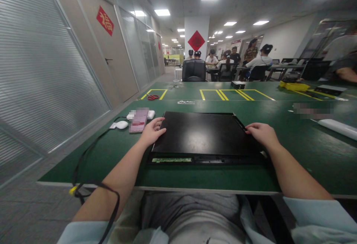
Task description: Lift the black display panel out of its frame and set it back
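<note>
A flat black screen panel [192, 130] lies over a black frame [223, 160] on the green table, and the frame's near side sticks out below it. A narrow green circuit board [171, 160] shows along that near side. My left hand [152, 132] is curled at the panel's left edge, its thumb and fingertips reaching the edge. At the far right corner, my right hand [263, 134] is closed, with thumb and forefinger pinching the frame's raised right edge. The undersides of panel and frame are hidden.
Left of the panel lie a phone [138, 120], a white mouse-like object [122, 125] and a black cable [83, 154]. Red scissors [153, 97] and small pale pieces [186, 102] lie farther back. A white roll [338, 128] rests at right. People sit beyond.
</note>
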The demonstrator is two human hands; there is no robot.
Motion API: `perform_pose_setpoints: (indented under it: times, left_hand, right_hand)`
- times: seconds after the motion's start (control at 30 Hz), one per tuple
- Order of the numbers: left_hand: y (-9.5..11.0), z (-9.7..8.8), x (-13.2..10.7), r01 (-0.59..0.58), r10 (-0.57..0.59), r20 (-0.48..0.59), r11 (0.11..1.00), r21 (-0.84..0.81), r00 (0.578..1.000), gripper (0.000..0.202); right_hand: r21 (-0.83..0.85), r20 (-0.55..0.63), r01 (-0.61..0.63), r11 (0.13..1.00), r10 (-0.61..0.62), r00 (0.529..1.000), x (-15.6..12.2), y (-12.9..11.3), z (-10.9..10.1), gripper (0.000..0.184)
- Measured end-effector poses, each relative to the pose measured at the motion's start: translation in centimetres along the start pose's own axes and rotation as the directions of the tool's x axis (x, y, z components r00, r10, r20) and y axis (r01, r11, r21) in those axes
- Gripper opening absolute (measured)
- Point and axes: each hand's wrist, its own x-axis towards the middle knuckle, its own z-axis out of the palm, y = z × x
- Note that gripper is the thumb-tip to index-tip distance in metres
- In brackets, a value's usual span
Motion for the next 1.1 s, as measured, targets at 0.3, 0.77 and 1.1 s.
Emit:
perform_pose_setpoints:
  times: [0.3,0.77,1.1]
  left_hand:
    - [-0.3,0.1,0.1,-0.019,0.018,0.039,1.000,0.005,0.999,0.068]
    - [-0.4,-0.3,0.0,-0.023,0.027,-0.019,0.984,0.176,0.999,0.073]
    - [-1.2,-0.8,0.1,-0.098,0.093,0.032,0.944,0.314,0.995,0.064]
  right_hand:
    - [0.022,-0.007,0.010,1.000,-0.010,1.000,0.0,0.2,0.1,0.026]
    - [0.042,-0.019,0.027,0.999,-0.026,0.999,0.0,0.1,0.2,0.027]
    - [0.062,0.000,-0.032,0.998,0.032,0.999,-0.5,-0.6,-0.2,0.024]
